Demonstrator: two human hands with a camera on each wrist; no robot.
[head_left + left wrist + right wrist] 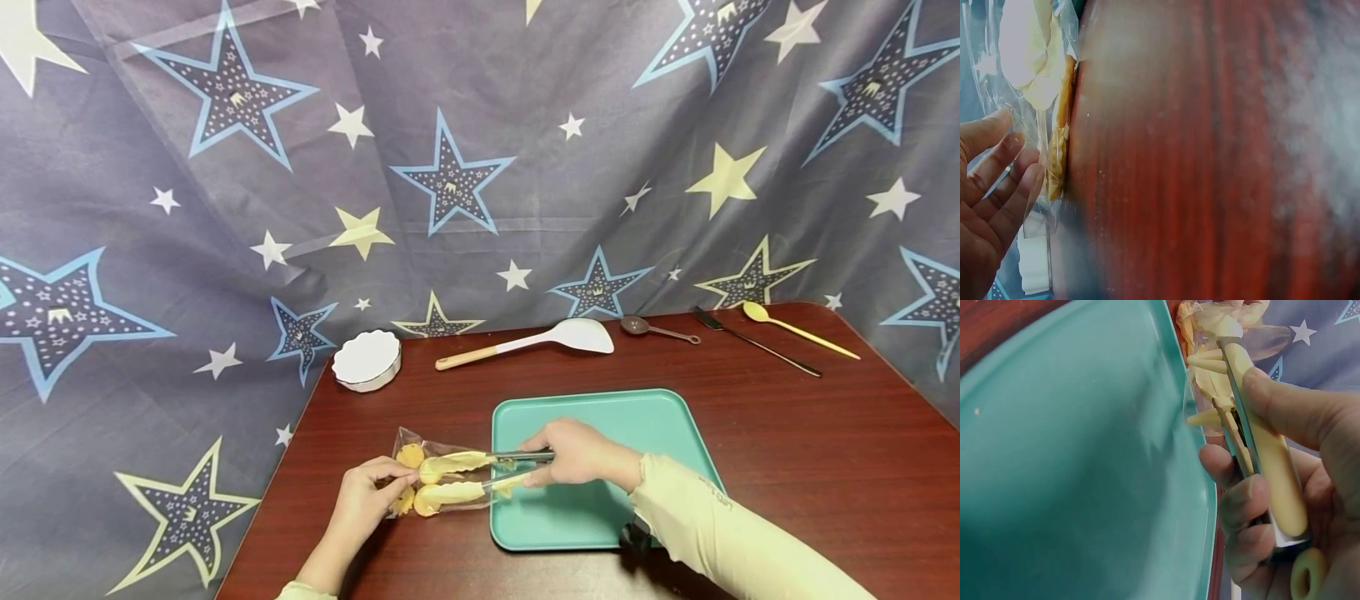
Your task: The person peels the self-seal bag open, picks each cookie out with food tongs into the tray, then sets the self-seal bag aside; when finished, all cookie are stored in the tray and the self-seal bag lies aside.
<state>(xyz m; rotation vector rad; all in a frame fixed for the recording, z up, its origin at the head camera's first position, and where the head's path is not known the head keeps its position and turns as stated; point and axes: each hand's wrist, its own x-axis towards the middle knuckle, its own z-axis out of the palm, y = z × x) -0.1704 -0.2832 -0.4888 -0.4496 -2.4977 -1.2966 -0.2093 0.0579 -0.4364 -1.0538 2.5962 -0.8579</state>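
Note:
My right hand (577, 454) grips a pair of yellow kitchen tongs (1269, 450), thumb on one arm and fingers curled round the other. The tongs' yellow heads (453, 493) lie spread apart within a clear plastic bag (406, 436), pointing left. Round golden crackers (410, 455) sit at the bag's left end, right by the tong tips. With thumb and forefinger, my left hand (363, 497) pinches the bag beside the crackers. In the left wrist view, a cracker (1058, 153) shows edge-on through the plastic.
A green tray (592, 517) lies under my right hand. Behind it are a white fluted dish (367, 360), a white spatula (581, 335), a brown measuring spoon (637, 326), a thin dark utensil (757, 342) and a yellow spoon (802, 333). A star-patterned curtain (480, 275) hangs at the table's back.

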